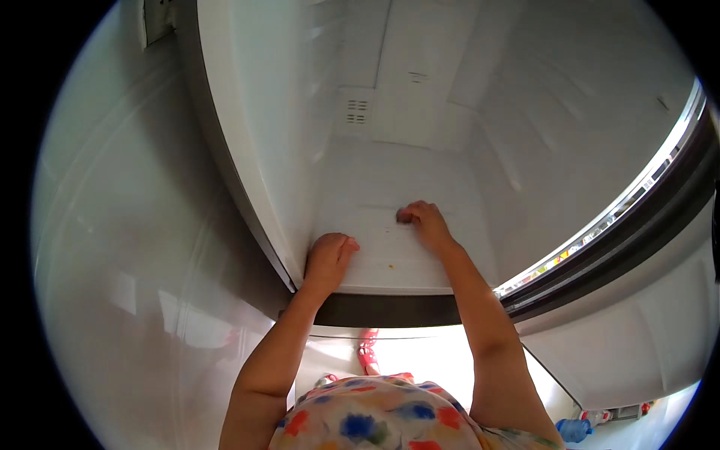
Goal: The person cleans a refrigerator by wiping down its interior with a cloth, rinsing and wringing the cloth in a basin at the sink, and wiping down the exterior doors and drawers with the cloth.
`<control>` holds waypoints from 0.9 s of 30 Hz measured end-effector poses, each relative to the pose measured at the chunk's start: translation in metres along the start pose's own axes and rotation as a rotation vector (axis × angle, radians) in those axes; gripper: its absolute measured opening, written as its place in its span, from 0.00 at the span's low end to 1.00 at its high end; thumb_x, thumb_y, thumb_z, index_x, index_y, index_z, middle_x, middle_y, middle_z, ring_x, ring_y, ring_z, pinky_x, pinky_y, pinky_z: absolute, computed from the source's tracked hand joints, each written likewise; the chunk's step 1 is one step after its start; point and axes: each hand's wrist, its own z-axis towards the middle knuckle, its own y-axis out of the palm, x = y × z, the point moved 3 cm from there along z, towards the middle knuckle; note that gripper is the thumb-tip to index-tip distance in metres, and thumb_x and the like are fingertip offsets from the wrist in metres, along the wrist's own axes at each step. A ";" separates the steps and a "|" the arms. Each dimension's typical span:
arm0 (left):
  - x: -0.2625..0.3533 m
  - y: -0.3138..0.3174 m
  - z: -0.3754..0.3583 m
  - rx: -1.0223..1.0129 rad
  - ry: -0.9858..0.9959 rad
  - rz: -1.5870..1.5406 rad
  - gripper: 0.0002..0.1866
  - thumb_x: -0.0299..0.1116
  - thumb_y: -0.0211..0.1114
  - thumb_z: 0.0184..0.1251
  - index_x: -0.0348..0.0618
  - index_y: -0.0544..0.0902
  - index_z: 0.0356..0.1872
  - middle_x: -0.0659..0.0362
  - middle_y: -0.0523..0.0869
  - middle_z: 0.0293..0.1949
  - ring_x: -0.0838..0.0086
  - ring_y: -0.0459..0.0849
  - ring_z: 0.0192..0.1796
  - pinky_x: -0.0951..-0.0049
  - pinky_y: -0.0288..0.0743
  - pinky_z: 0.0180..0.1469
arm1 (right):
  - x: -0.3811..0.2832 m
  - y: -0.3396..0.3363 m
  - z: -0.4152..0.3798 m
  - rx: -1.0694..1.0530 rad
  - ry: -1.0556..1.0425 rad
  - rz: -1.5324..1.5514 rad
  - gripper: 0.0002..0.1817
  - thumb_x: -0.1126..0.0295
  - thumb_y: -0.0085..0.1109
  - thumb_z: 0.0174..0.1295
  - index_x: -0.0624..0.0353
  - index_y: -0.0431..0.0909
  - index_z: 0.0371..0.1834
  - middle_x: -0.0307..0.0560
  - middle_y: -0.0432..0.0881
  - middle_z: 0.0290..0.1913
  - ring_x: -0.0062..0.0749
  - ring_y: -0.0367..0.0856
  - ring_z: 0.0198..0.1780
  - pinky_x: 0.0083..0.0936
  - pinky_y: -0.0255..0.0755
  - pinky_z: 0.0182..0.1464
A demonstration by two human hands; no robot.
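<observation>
Inside the white refrigerator compartment (352,172), both my hands are low over its floor (375,251). My right hand (427,220) is closed, its fingers pinching a small brownish wad (404,217) against the floor, a little right of the middle. Most of that wad is hidden by the fingers, and I cannot tell its kind. My left hand (330,253) rests at the front left, beside the inner side wall, with fingers curled together and nothing showing in them. A small yellowish crumb (391,266) and a few dark specks lie between the hands.
The dark front edge (390,310) of the compartment runs below my forearms. An open door with a dark gasket (607,251) stands at right. Slotted vents (357,112) mark the back wall. A blue plastic bottle (574,430) lies at lower right.
</observation>
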 end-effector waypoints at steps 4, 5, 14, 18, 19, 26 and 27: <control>0.001 -0.001 -0.002 0.002 0.013 -0.036 0.11 0.31 0.53 0.66 0.37 0.80 0.28 0.50 0.83 0.31 0.55 0.80 0.38 0.61 0.71 0.44 | -0.027 -0.028 -0.031 0.040 0.069 0.249 0.20 0.90 0.42 0.54 0.60 0.80 0.42 0.49 0.80 0.38 0.36 0.79 0.40 0.26 0.74 0.45; -0.001 0.000 -0.002 0.004 0.016 -0.047 0.11 0.31 0.53 0.66 0.37 0.80 0.28 0.50 0.83 0.31 0.55 0.80 0.38 0.61 0.71 0.44 | -0.032 -0.042 -0.038 0.109 0.121 0.289 0.20 0.90 0.43 0.53 0.59 0.80 0.41 0.49 0.80 0.37 0.36 0.79 0.39 0.26 0.74 0.45; -0.006 -0.001 -0.003 -0.001 0.009 -0.008 0.12 0.32 0.52 0.68 0.37 0.80 0.28 0.50 0.82 0.30 0.54 0.79 0.38 0.59 0.71 0.43 | 0.151 -0.067 -0.026 -0.012 0.194 -0.754 0.12 0.74 0.49 0.59 0.56 0.78 0.44 0.49 0.78 0.42 0.45 0.78 0.44 0.37 0.73 0.46; 0.003 -0.004 -0.003 0.007 0.056 -0.011 0.14 0.33 0.51 0.69 0.37 0.80 0.27 0.49 0.82 0.29 0.53 0.79 0.37 0.59 0.70 0.43 | 0.077 -0.068 -0.056 0.224 0.249 -0.758 0.12 0.73 0.50 0.58 0.56 0.78 0.45 0.50 0.76 0.44 0.49 0.74 0.45 0.41 0.69 0.50; 0.004 -0.005 -0.002 0.000 0.059 -0.007 0.14 0.33 0.51 0.69 0.37 0.80 0.27 0.49 0.82 0.29 0.53 0.79 0.37 0.58 0.70 0.43 | 0.071 -0.067 -0.063 0.245 0.261 -0.754 0.12 0.73 0.50 0.58 0.56 0.78 0.45 0.51 0.75 0.44 0.49 0.73 0.45 0.41 0.69 0.51; 0.022 -0.009 0.003 -0.006 0.071 -0.026 0.13 0.32 0.51 0.68 0.36 0.79 0.28 0.50 0.83 0.29 0.54 0.80 0.36 0.59 0.71 0.42 | 0.012 -0.060 -0.089 0.337 0.312 -0.731 0.14 0.74 0.50 0.60 0.58 0.76 0.49 0.54 0.73 0.42 0.49 0.71 0.45 0.42 0.68 0.50; 0.021 -0.008 0.002 -0.005 0.065 -0.025 0.13 0.32 0.51 0.68 0.36 0.79 0.28 0.50 0.83 0.30 0.54 0.80 0.36 0.60 0.72 0.42 | 0.009 -0.051 -0.088 0.342 0.324 -0.717 0.14 0.74 0.50 0.60 0.59 0.76 0.49 0.54 0.73 0.42 0.49 0.71 0.45 0.41 0.68 0.50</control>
